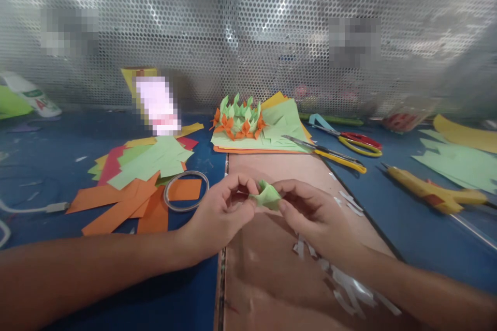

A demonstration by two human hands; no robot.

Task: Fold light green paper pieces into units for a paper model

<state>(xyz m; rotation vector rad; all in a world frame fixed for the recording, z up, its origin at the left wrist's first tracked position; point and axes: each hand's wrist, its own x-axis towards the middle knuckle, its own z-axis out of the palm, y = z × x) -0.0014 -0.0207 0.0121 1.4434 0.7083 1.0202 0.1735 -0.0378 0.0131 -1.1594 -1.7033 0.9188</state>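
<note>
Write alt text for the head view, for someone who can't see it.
A person's left hand and right hand hold a small folded green paper over a brown board. Beyond, an orange-and-green paper ring sits on stacked sheets; coloured paper lies at left, scissors and a yellow glue gun at right.

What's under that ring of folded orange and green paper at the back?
The paper ring rests on a stack of sheets, pale green on top, with orange edges showing at the front. The patch directly beneath the ring is covered, so I can't see it.
</note>
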